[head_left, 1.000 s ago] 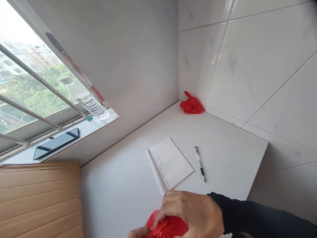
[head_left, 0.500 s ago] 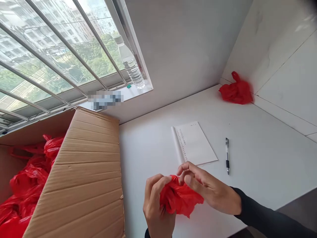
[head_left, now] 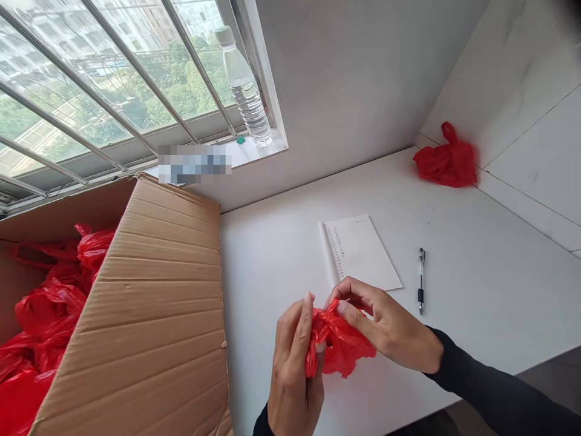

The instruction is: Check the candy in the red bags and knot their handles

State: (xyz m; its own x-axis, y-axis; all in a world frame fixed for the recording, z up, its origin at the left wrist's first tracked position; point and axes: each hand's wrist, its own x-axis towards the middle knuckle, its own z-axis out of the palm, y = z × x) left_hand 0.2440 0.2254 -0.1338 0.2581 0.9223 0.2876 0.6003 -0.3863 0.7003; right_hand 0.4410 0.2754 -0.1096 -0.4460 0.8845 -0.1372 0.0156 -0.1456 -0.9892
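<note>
A crumpled red plastic bag (head_left: 338, 345) is held between both hands above the white table (head_left: 476, 290). My left hand (head_left: 293, 369) grips its left side with fingers closed around the plastic. My right hand (head_left: 385, 327), in a black sleeve, pinches the bag's top right with thumb and fingers. Just beyond the hands lies a small white notepad (head_left: 361, 251), with a black pen (head_left: 421, 280) to its right.
An open cardboard box (head_left: 149, 315) at the left holds several red plastic bags (head_left: 40, 309). Another red bag (head_left: 447, 160) lies in the far right corner by the tiled wall. A clear water bottle (head_left: 245, 91) stands on the window sill behind bars.
The view swung left and down, bringing the box and its bags into sight. Both hands rose into view with the red bag, and my left fingers shifted further around it.
</note>
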